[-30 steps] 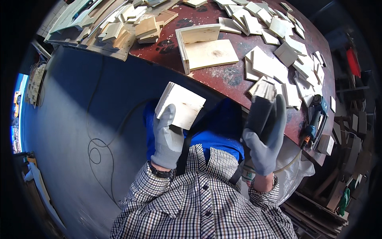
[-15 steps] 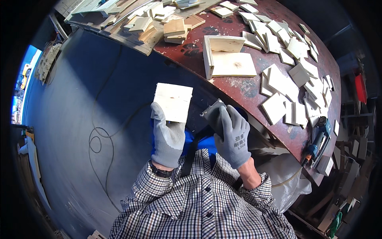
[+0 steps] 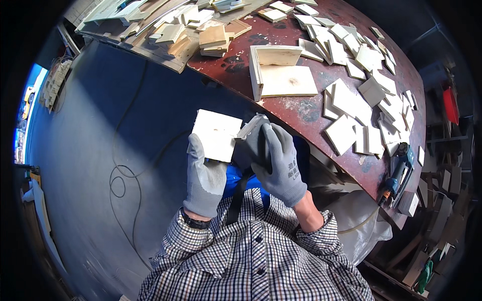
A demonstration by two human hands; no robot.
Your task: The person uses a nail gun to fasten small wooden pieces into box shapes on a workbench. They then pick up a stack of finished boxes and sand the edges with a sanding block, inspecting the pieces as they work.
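Note:
In my gloved left hand (image 3: 205,173) is a small square plywood piece (image 3: 217,134), its pale face turned up. The thumb lies along its left edge; the other fingers are hidden beneath. My gloved right hand (image 3: 279,163) grips a dark grey block (image 3: 254,138) that looks wrapped in sandpaper, with a ragged upper edge. That ragged edge is at the plywood piece's right edge, apparently touching it. Both hands are in front of my body, off the near edge of the dark red table (image 3: 346,173).
An L-shaped plywood assembly (image 3: 288,80) sits near the table's edge. Several loose wood pieces (image 3: 346,103) are scattered behind it. A blue nail gun (image 3: 401,173) lies at the right corner. Stacked blocks (image 3: 213,37) stand far left. A hose (image 3: 118,170) curls over the floor.
My right hand has moved left and slightly up, bringing the dark block against the plywood piece's right edge. The plywood piece has tilted a little and sunk slightly.

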